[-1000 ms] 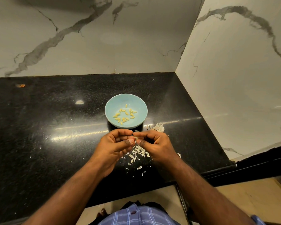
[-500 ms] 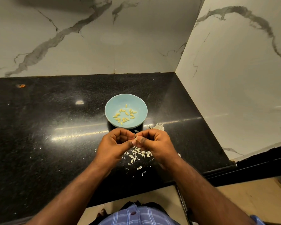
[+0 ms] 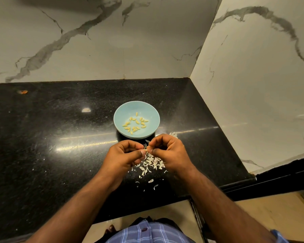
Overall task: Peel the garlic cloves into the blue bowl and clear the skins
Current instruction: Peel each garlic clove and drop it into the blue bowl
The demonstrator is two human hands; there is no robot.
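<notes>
Little moved since the earlier frame: left hand (image 3: pixel 125 156) and right hand (image 3: pixel 168 152), fingertips met, pinch one garlic clove (image 3: pixel 148 148), mostly hidden, axis unreadable; blue bowl (image 3: pixel 136 119) just beyond the grip, skins (image 3: pixel 152 163) directly beneath, both hands equally near.

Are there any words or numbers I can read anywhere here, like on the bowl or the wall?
None: no words, numbers or signs show anywhere.
The blue bowl is plain.
The marble wall has only grey veins.
The black counter has only specks and glare.
The checked shirt bears no lettering.
</notes>
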